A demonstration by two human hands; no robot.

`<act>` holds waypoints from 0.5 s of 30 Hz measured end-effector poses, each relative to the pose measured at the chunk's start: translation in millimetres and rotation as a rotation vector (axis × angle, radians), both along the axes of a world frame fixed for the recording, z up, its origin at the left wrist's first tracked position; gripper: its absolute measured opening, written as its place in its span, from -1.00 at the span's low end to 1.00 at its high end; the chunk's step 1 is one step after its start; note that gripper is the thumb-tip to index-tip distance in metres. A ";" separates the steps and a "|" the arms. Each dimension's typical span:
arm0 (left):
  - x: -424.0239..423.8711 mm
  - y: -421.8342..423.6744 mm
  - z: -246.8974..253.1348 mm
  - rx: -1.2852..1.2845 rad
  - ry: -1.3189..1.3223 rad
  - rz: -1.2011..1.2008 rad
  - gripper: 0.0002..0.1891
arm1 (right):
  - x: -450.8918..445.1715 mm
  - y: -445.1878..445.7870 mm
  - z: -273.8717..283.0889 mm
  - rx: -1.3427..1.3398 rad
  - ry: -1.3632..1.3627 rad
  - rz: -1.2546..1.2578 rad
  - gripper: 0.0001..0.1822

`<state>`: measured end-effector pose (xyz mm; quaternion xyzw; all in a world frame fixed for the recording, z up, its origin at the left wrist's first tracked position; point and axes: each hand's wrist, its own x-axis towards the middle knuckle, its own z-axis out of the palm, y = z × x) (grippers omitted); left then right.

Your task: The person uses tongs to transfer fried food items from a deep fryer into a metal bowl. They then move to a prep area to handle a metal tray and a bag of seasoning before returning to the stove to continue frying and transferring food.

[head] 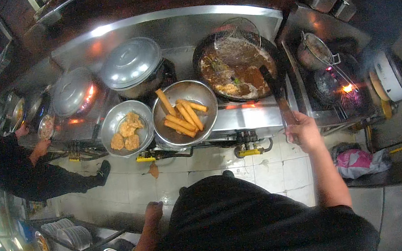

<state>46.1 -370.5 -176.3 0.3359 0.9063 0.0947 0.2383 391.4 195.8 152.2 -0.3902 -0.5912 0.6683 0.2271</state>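
Note:
My right hand [305, 133] grips the handle of a dark cooking utensil [280, 99], whose tip reaches over the right rim of a wide pan of bubbling brown oil [236, 75]. Battered pieces and some green bits float in the pan. A round wire skimmer [237, 38] rests across its far side. My left hand [154, 210] hangs low beside my body, its fingers curled, with no object visible in it. Near the stove's front edge, a metal bowl [214, 111] holds several fried rolls, and another metal bowl [105, 132] to its left holds fried battered pieces.
A lidded pot [131, 63] stands behind the bowls, another lidded pot [73, 92] farther left. At far left a co-worker [1, 160] holds a plate of food. A burner flame [347, 88] shows at right beside a small pot [314, 49]. Stacked plates [73, 236] sit lower left.

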 end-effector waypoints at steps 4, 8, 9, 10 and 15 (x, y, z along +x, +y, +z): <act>14.8 21.5 14.5 -0.057 -0.029 -0.112 -0.52 | -7.2 -5.5 25.2 -0.250 0.036 -0.016 -0.30; 19.0 -23.0 -41.1 -0.091 -0.142 -0.023 -0.52 | -19.9 -4.4 18.8 -0.328 -0.013 -0.011 -0.20; 20.6 -32.7 -44.6 -0.149 -0.146 -0.028 -0.53 | -20.4 -1.9 10.0 -0.361 -0.005 -0.026 -0.20; 25.7 -33.4 -49.1 -0.225 -0.127 -0.016 -0.55 | -18.0 6.0 -0.1 -0.359 -0.038 0.027 -0.17; 48.0 -8.3 0.2 -0.415 -0.109 -0.221 -0.57 | -26.1 5.1 12.6 -0.401 -0.090 -0.029 -0.21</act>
